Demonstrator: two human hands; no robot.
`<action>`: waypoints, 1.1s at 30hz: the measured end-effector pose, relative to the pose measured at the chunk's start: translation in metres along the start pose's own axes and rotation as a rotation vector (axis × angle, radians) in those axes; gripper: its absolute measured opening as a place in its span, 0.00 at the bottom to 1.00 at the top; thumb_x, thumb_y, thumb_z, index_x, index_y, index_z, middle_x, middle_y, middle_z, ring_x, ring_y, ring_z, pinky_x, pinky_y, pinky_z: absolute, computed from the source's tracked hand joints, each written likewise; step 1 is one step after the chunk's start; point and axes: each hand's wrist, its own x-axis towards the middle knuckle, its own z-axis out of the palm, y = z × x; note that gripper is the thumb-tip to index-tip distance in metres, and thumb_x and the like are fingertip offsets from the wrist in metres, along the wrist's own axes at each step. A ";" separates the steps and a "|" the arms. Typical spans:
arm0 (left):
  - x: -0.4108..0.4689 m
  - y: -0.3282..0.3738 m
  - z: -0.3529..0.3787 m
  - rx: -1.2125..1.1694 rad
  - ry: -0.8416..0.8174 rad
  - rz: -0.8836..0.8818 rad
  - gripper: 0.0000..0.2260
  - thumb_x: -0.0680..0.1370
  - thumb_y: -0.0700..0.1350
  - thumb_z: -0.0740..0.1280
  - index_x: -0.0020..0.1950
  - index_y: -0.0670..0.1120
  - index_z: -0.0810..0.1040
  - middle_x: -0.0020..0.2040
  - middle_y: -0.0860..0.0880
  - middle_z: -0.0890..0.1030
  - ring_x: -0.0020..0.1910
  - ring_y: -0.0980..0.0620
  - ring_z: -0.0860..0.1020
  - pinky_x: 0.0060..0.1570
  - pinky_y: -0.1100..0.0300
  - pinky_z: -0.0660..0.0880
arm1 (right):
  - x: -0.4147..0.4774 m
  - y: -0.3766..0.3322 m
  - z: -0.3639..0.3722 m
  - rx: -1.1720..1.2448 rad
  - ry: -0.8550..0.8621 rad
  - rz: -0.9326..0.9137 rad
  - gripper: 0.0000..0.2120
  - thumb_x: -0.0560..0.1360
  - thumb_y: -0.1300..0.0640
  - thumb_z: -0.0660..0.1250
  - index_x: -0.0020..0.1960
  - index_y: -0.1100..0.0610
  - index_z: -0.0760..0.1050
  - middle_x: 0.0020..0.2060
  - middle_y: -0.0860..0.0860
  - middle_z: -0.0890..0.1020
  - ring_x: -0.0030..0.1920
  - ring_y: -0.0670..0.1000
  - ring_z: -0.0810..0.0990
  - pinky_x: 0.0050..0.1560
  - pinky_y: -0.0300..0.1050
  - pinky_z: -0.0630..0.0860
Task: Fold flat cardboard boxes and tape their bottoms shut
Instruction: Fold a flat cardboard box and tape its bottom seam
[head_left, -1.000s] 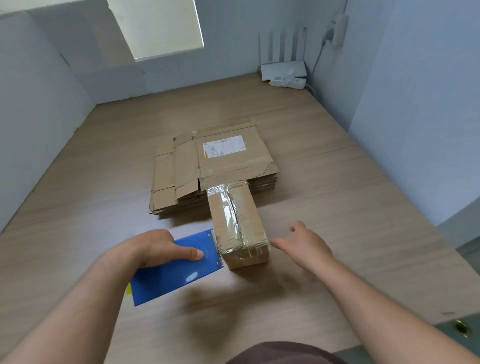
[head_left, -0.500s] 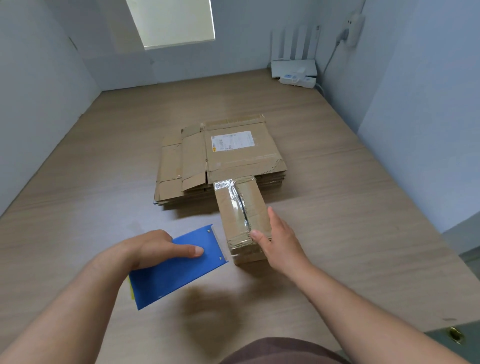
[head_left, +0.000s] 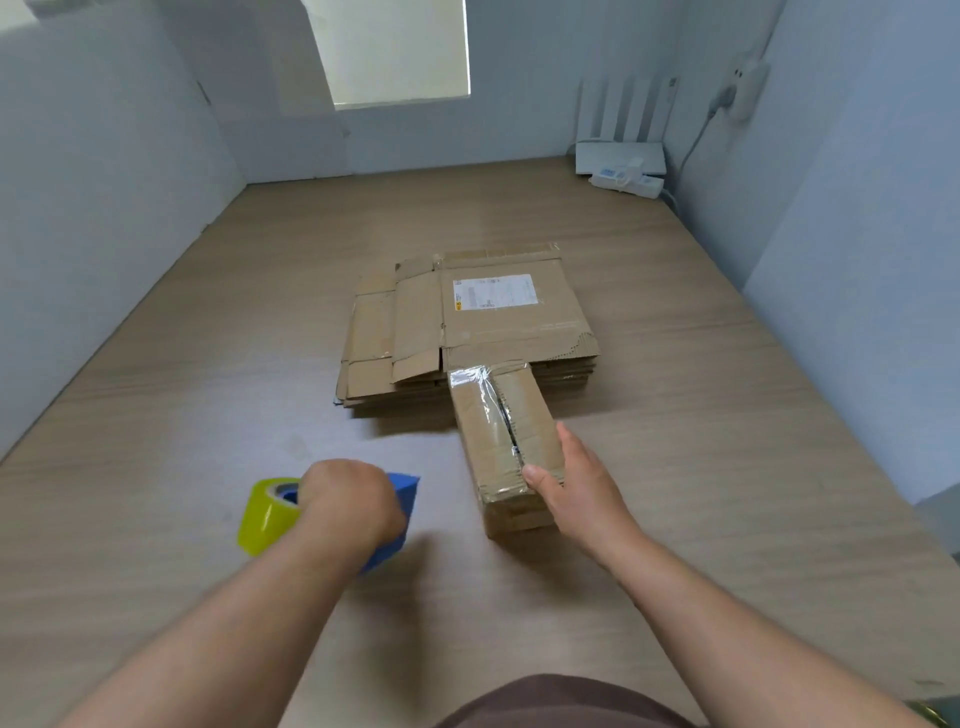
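Matt cardboard box (head_left: 511, 441), glossy tape (head_left: 480, 387)

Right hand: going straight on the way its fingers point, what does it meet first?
The right hand grips the small taped box, fingers pointing away along its right side. Straight on, it would probably meet the stack of flat cardboard boxes just beyond the box's far end; depth there is unclear.
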 end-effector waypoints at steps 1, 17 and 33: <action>0.001 -0.002 0.005 0.007 0.005 -0.012 0.20 0.75 0.62 0.59 0.57 0.50 0.77 0.47 0.53 0.79 0.48 0.50 0.77 0.42 0.59 0.67 | 0.000 0.001 0.000 0.000 0.000 -0.001 0.33 0.77 0.50 0.65 0.77 0.56 0.55 0.69 0.54 0.69 0.69 0.54 0.66 0.69 0.47 0.63; -0.022 0.015 0.080 -0.462 0.204 -0.066 0.33 0.79 0.64 0.48 0.79 0.50 0.40 0.72 0.44 0.66 0.69 0.46 0.67 0.65 0.52 0.67 | 0.003 0.005 -0.001 -0.108 -0.065 -0.009 0.34 0.80 0.42 0.54 0.78 0.58 0.47 0.73 0.55 0.64 0.72 0.56 0.62 0.69 0.48 0.62; -0.015 0.088 0.040 -1.242 0.115 0.272 0.31 0.81 0.59 0.49 0.75 0.57 0.30 0.75 0.49 0.64 0.67 0.48 0.71 0.63 0.55 0.68 | 0.027 0.018 -0.042 -0.069 -0.223 -0.107 0.21 0.81 0.48 0.55 0.74 0.49 0.64 0.69 0.48 0.73 0.69 0.50 0.70 0.68 0.46 0.65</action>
